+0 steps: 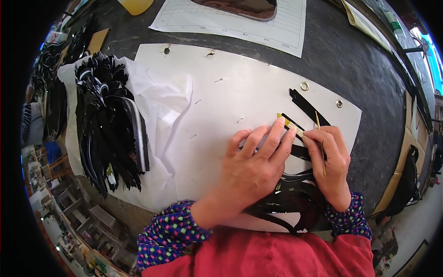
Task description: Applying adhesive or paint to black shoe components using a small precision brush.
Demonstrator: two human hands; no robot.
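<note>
Fingers of the left hand (256, 166) are a little spread, with two tips pressing down on a thin black strip with a yellow and cream piece along it (287, 123). The left thumb is hidden, so I can't tell how it sits. The right hand (332, 154) is curled, and its fingers pinch a thin gold-coloured stick (323, 161). The tips of that thumb and pointing finger are right by the lower end of the strip.

Think of a clock laid over the head view. The strip is near 3 o'clock, on a big white board with metal rings (221, 104). The left hand is toward 4 o'clock, and the right hand is farther out, between 3 and 4. A wide flat black strip (304, 105) lies on the board at 2 o'clock. A pile of shiny black looped strips (307, 198) is past 4 o'clock, near the person's red cloth top (272, 254).

At 9 o'clock, a big bunch of black strips with some white edges (110, 138) lies on a crinkly white sheet (177, 87). At 12 o'clock, a white paper with printed lines (221, 25) lies on the dark grey table (332, 60), with a shiny dark brown thing (244, 7) on it. A yellow tub (135, 5) peeks in at 11 o'clock.
</note>
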